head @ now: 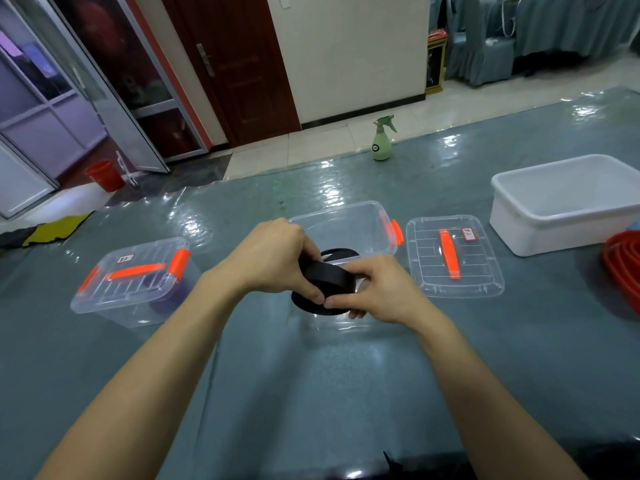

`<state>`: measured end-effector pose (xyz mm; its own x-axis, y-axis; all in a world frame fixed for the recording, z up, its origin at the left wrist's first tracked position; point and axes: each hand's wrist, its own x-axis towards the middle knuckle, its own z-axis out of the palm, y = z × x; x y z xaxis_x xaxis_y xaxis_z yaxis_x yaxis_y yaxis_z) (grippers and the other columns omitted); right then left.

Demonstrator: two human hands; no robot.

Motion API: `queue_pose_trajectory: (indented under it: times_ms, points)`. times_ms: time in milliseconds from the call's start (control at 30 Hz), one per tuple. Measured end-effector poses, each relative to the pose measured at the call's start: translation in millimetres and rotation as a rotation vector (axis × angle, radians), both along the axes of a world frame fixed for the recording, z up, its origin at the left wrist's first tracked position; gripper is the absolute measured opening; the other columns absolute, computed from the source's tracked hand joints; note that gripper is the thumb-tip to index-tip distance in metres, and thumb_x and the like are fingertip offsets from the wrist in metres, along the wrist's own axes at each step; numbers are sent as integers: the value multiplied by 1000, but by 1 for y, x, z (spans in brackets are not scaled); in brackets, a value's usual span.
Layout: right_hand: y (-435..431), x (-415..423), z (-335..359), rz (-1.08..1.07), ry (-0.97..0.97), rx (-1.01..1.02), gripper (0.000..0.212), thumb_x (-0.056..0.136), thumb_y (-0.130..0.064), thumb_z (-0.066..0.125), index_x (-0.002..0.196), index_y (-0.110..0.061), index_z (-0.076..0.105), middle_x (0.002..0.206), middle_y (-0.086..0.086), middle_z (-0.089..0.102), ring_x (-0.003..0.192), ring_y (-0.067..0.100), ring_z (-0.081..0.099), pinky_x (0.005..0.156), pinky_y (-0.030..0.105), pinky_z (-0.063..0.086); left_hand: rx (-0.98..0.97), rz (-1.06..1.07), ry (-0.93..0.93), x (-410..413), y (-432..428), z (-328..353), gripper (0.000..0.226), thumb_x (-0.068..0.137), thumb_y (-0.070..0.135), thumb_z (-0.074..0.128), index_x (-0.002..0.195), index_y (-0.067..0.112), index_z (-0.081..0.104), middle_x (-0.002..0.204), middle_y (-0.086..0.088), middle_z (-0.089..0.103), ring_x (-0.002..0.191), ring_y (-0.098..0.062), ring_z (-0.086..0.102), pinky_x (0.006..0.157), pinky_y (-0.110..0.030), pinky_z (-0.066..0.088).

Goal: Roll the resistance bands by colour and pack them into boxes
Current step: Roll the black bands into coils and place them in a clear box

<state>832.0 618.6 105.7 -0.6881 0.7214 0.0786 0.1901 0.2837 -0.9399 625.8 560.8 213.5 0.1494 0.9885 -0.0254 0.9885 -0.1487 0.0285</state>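
Observation:
A rolled black resistance band is held over the near edge of an open clear plastic box with orange clasps. My left hand grips the roll from the left and above. My right hand pinches it from the right, fingertips meeting the left thumb at the front. More black band shows inside the box behind the roll. The box's clear lid with an orange handle lies flat to its right. A closed clear box on the left holds something purple.
A white tub stands at the right, with red bands at the right edge. A green spray bottle stands at the far edge of the shiny grey-blue table cover. A red bucket sits on the floor at left.

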Motion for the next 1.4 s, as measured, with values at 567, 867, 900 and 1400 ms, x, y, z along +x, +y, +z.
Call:
queue_pose_trajectory:
  times_ms: [567, 867, 900, 1400]
  points:
    - [7, 12, 18, -79, 511, -345, 26, 74, -30, 95, 94, -15, 86, 73, 21, 78, 52, 35, 74, 51, 31, 60, 232, -9, -1243, -11, -11, -11, 25, 95, 31, 81, 120, 29, 81, 115, -7, 83, 105, -23, 79, 86, -29, 61]
    - [10, 14, 0, -198, 578, -447, 34, 74, -37, 95, 97, -13, 87, 83, 24, 79, 53, 33, 74, 49, 29, 59, 178, 85, -1265, 7, -8, -49, 49, 87, 36, 91, 130, 32, 67, 117, -5, 79, 99, -25, 77, 88, -37, 62]
    - [9, 14, -4, -210, 574, -467, 35, 74, -37, 95, 98, -13, 87, 85, 25, 79, 53, 33, 74, 49, 29, 59, 163, 107, -1267, 7, -7, -52, 53, 86, 33, 91, 132, 31, 67, 116, -7, 78, 97, -27, 77, 87, -38, 63]
    - [17, -26, -35, -338, -61, 260, 104, 60, -58, 94, 149, -35, 46, 133, -17, 46, 109, 6, 64, 89, 33, 61, 181, 520, -1444, -14, 18, -99, 42, 79, 18, 93, 116, 23, 73, 102, -14, 82, 79, -29, 79, 74, -46, 67]
